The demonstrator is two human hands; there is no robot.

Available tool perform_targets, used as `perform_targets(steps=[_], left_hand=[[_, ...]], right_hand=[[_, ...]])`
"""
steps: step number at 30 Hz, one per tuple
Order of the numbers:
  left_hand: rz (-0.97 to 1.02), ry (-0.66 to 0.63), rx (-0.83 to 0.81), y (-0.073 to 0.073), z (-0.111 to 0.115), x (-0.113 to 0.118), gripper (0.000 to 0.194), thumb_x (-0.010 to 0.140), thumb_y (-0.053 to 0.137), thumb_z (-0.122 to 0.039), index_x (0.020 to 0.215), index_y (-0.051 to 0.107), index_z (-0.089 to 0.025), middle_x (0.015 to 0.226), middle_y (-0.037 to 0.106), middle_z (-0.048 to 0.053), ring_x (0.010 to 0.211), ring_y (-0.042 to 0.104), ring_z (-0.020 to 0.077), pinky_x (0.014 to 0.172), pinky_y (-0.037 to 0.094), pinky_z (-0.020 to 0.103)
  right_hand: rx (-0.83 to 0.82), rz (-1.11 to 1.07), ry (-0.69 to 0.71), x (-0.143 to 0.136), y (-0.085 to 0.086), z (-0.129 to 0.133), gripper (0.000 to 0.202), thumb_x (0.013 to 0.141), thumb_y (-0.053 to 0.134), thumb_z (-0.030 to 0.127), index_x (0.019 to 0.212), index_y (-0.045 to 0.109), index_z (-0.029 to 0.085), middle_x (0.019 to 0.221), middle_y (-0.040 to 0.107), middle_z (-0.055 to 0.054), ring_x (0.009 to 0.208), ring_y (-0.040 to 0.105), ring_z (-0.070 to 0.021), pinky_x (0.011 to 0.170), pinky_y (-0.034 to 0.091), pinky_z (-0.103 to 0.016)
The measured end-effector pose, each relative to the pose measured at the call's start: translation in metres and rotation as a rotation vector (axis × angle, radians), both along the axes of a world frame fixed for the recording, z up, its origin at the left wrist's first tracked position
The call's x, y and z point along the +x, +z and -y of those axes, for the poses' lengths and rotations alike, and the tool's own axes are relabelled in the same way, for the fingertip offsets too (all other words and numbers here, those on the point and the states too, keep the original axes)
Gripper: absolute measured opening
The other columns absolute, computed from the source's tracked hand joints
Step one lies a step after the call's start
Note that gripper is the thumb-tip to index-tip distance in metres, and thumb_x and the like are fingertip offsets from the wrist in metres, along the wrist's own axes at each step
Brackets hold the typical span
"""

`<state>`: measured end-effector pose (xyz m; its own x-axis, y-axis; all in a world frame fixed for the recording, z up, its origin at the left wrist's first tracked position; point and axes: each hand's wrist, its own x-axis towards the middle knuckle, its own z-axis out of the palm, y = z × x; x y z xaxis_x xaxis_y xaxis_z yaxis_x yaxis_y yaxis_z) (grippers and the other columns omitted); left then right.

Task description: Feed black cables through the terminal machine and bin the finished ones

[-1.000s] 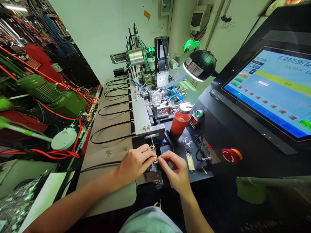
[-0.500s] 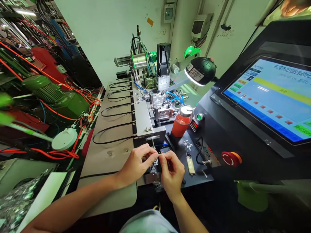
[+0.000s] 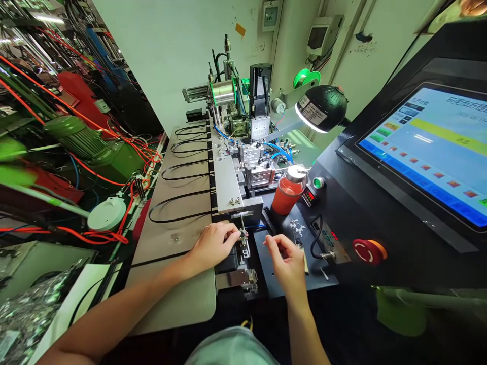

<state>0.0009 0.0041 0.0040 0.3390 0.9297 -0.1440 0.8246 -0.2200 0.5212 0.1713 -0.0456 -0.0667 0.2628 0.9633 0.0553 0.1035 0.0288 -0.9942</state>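
My left hand [image 3: 216,244] is closed in a pinch at the small metal fixture [image 3: 244,247] at the end of the machine's track. A black cable [image 3: 162,260] runs across the metal plate and under this hand toward the pinched fingers; its end is hidden. My right hand [image 3: 288,256] hovers to the right of the fixture, apart from it, thumb and index finger pressed together. Whatever lies between those fingertips is too small to make out. Beyond the hands, several looped black cables [image 3: 180,221] lie on the plate [image 3: 182,299], their ends in the track.
A red jar [image 3: 286,196] with a metal lid stands right of the track, under a lit lamp [image 3: 323,107]. The wire spool [image 3: 223,94] is farther back. On the right are a touchscreen [image 3: 429,147] and a red emergency stop button [image 3: 368,251].
My hands were together over the fixture and have moved apart. The right hand has shifted right, uncovering the fixture; the left stays beside it. The view has turned slightly.
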Motion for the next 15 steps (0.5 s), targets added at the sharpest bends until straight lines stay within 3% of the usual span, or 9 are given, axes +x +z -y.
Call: perform_targets(steps=[8,15], left_hand=[[-0.028,0.000,-0.032,0.002,-0.002,0.003,0.026,0.089,0.047,-0.024,0.074,0.067,-0.017,0.070,0.066,0.001,0.067,0.058,0.0146,0.065,0.038,0.024],[-0.064,-0.013,-0.046,0.004,-0.008,0.009,0.026,0.086,0.048,-0.019,0.069,0.066,-0.015,0.068,0.067,0.002,0.063,0.057,0.0136,0.063,0.037,0.025]], right_hand=[[-0.007,0.011,0.103,-0.002,-0.006,-0.003,0.035,0.092,0.052,0.043,0.069,0.056,0.017,0.059,0.046,0.003,0.056,0.041,-0.0113,0.052,0.032,-0.023],[0.080,0.101,0.285,-0.018,-0.006,-0.025,0.031,0.097,0.039,0.034,0.070,0.043,0.020,0.063,0.041,0.005,0.058,0.039,-0.0106,0.056,0.030,-0.024]])
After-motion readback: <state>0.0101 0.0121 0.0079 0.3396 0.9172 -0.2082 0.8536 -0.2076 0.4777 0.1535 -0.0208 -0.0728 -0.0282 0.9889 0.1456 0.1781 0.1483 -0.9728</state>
